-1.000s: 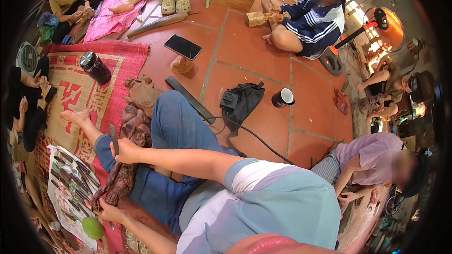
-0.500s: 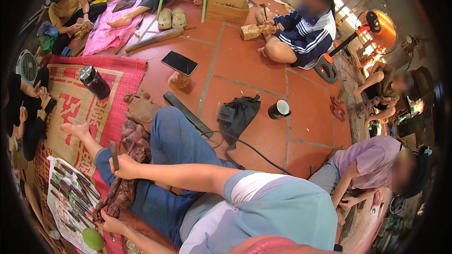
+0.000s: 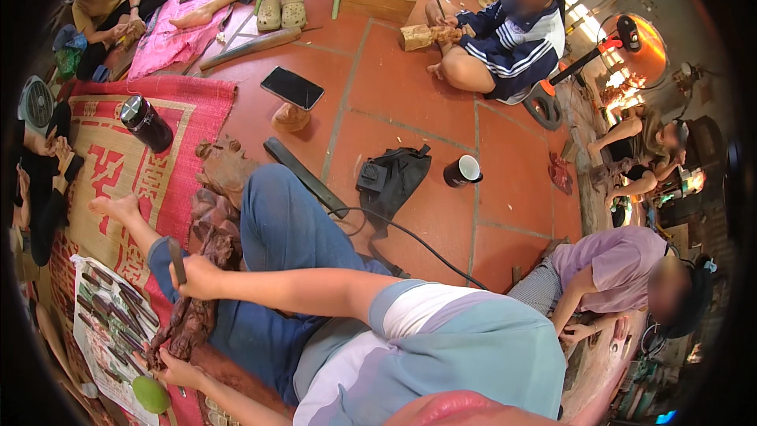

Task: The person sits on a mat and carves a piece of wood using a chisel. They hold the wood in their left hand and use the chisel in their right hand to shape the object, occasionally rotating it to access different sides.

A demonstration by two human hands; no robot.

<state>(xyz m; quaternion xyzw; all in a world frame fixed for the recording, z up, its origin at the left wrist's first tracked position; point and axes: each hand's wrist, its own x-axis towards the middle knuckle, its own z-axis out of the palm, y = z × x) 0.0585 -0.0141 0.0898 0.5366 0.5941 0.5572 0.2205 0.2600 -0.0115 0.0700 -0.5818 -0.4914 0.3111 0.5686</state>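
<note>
A reddish-brown carved wood piece [image 3: 188, 323] lies along my lap, its surface knobbly and full of relief. My right hand [image 3: 202, 278] is closed around a flat, dark chisel-like tool [image 3: 179, 262], which sticks up past the fist; its lower end is hidden. Fingers of my left hand [image 3: 178, 370] pinch the near end of the carving. Farther along, beside my raised knee, sit lumpy reddish wood [image 3: 214, 217] and a paler brown piece [image 3: 223, 164]; I cannot tell whether these join the carving.
Several carving tools lie on a printed sheet [image 3: 110, 323] at the left, near a green fruit [image 3: 151, 394]. A dark flask [image 3: 147, 125] stands on the red mat [image 3: 213, 102]. On the tiles are a phone [image 3: 292, 87], a black bag [image 3: 398, 181] and a mug [image 3: 462, 171]. Other people sit around.
The whole scene has shifted slightly up and left in view. My right hand keeps the tool and sits a little nearer my left hand, which still grips the carving.
</note>
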